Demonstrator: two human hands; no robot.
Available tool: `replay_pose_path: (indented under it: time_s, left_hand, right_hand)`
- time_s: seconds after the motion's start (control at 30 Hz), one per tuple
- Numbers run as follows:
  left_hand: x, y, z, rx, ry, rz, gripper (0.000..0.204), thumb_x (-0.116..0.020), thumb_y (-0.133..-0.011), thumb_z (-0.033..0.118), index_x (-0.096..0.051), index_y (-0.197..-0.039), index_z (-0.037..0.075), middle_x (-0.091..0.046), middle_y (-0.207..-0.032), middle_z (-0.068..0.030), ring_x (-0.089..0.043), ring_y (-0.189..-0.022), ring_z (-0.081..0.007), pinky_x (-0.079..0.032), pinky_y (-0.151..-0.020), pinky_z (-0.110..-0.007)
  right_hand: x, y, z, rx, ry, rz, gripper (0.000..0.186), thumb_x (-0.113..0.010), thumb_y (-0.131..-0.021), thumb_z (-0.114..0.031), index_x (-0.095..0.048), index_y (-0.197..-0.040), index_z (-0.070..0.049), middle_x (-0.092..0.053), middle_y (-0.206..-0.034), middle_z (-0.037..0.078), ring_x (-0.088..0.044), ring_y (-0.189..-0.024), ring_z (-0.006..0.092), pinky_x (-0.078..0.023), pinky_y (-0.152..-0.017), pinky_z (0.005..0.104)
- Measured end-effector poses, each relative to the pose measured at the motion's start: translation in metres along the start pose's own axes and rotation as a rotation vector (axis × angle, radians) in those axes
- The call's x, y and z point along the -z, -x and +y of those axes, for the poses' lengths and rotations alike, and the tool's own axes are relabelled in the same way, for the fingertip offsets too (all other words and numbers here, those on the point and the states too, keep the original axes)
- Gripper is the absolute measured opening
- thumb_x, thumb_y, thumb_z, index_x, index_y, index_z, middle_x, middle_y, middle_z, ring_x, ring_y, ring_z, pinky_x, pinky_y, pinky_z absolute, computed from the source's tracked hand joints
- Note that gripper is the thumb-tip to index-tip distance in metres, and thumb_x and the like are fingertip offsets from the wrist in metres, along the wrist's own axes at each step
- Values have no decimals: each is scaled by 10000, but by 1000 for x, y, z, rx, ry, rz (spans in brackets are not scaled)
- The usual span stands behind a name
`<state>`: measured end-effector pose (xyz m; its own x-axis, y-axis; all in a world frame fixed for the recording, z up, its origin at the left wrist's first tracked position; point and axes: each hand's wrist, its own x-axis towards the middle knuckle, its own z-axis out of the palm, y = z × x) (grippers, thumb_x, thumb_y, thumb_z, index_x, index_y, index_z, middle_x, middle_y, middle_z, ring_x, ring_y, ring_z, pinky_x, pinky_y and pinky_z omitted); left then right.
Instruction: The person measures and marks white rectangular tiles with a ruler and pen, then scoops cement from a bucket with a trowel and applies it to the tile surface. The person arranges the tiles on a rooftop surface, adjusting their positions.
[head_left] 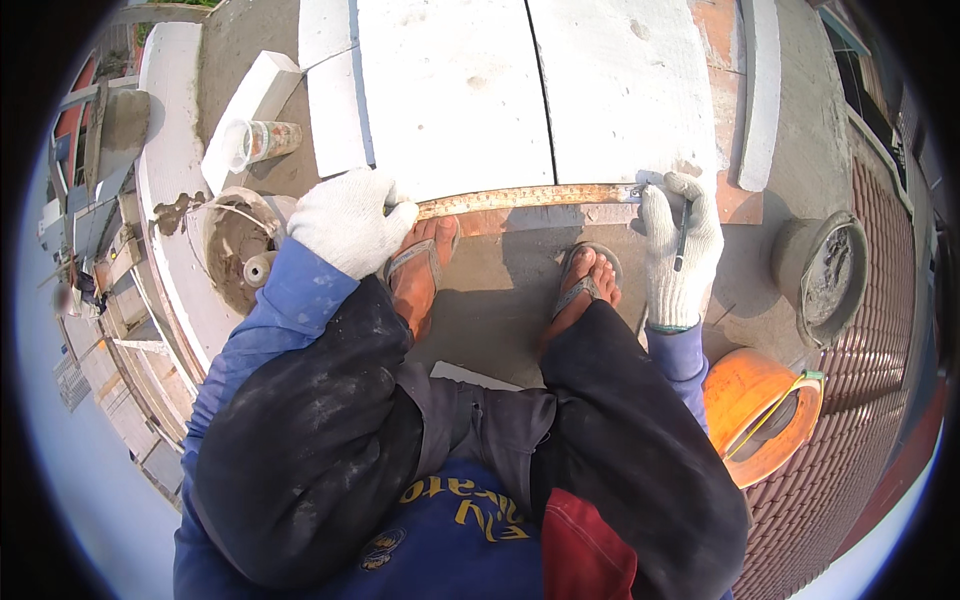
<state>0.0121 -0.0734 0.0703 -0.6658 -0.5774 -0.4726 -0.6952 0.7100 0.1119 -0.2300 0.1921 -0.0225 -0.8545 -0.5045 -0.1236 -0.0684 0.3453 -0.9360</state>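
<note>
A worn, yellowish measuring tape (530,198) lies straight across the near edge of two large white blocks, the left one (450,100) and the right one (620,90). A narrow dark joint separates these blocks. My left hand (350,222), in a white knit glove, is closed at the tape's left end, thumb against it. At the other end is my gloved right hand (680,260), its fingers curled round a thin dark pencil-like marker (683,235). Its fingertips are beside the tape's end; whether they also grip the tape I cannot tell.
On the left are a mortar-smeared bucket (222,250), a clear plastic cup (270,140) and a white block offcut (262,95). Rightward stand a bucket of grey mortar (828,280) and an orange container (750,385). Tiled roofing (840,440) slopes beyond. My sandalled feet are below the tape.
</note>
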Motion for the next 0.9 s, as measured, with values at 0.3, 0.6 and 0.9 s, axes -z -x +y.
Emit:
replay_pose_path:
  time_s: [0.3,0.6,0.9]
  left_hand:
    - [7,-4,6,69,64,-121,312,-746,-990,352,-846,-1095,75,-783,-1041,-206,-782,-1000,-411,-607,-882,-509]
    - [-3,-3,-2,35,35,-54,306,-777,-983,358,-739,-1052,62,-741,-1011,-207,-758,-987,-430,-584,-869,-529]
    - [0,1,1,-39,43,49,255,-761,-1000,325,-668,-986,88,-714,-944,-170,-751,-907,-429,-590,-814,-542]
  right_hand:
    - [-3,-1,5,21,10,23,245,-781,-1054,-21,-674,-1275,-14,-736,-1014,69,-698,-818,99,-590,-704,268]
    - [1,3,0,-11,-57,-11,270,-768,-1050,39,-664,-1296,0,-739,-1099,74,-726,-927,96,-601,-800,266]
    - [-2,15,2,-59,-144,43,319,-762,-1025,95,-673,-1315,-3,-722,-1138,58,-694,-1043,100,-585,-928,270]
